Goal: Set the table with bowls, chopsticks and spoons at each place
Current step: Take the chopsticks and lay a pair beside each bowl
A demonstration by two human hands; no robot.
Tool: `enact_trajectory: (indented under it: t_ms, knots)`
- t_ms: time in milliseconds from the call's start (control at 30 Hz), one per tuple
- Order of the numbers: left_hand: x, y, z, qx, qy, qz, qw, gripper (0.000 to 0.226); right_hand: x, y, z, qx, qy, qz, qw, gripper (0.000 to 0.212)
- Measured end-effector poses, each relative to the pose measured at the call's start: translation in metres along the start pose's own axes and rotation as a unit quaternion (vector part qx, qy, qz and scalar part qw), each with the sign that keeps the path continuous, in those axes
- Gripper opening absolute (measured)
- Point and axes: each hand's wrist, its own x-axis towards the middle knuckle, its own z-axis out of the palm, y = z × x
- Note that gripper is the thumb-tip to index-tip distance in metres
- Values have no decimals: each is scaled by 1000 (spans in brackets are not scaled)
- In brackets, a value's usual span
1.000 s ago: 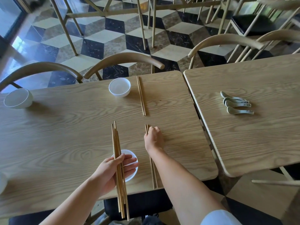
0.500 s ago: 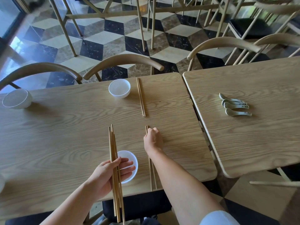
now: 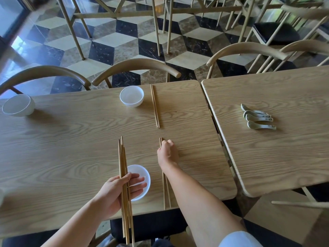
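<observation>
My left hand (image 3: 118, 192) grips a bundle of wooden chopsticks (image 3: 122, 163), held upright over the near white bowl (image 3: 142, 175). My right hand (image 3: 167, 153) rests with curled fingers on the far end of a chopstick pair (image 3: 166, 191) lying on the table (image 3: 71, 139) to the right of that bowl. Across the table a second white bowl (image 3: 131, 95) has another chopstick pair (image 3: 154, 106) beside it. A third bowl (image 3: 17, 105) stands at the far left. Several pale green spoons (image 3: 257, 117) lie together on the right-hand table (image 3: 284, 157).
Curved wooden chair backs (image 3: 135, 65) line the far side of both tables. A narrow gap (image 3: 219, 132) separates the two tables. A dark chair seat (image 3: 147, 223) is under the near edge. Checkered floor and more chair legs lie beyond.
My left hand has drawn the chopstick bundle slightly left and nearer. My right hand stays on the laid pair, hardly moved.
</observation>
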Motion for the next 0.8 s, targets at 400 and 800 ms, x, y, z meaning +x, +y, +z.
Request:
enact_trajectory:
  t_ms: [400, 800]
  knots:
    - [2, 3, 0, -1, -4, -1, 1000, 32, 6, 7, 7, -185, -8, -52, 981, 15]
    - [-2, 7, -7, -12, -25, -7, 1000, 34, -46, -18, -18, -228, 0, -179, 957, 20]
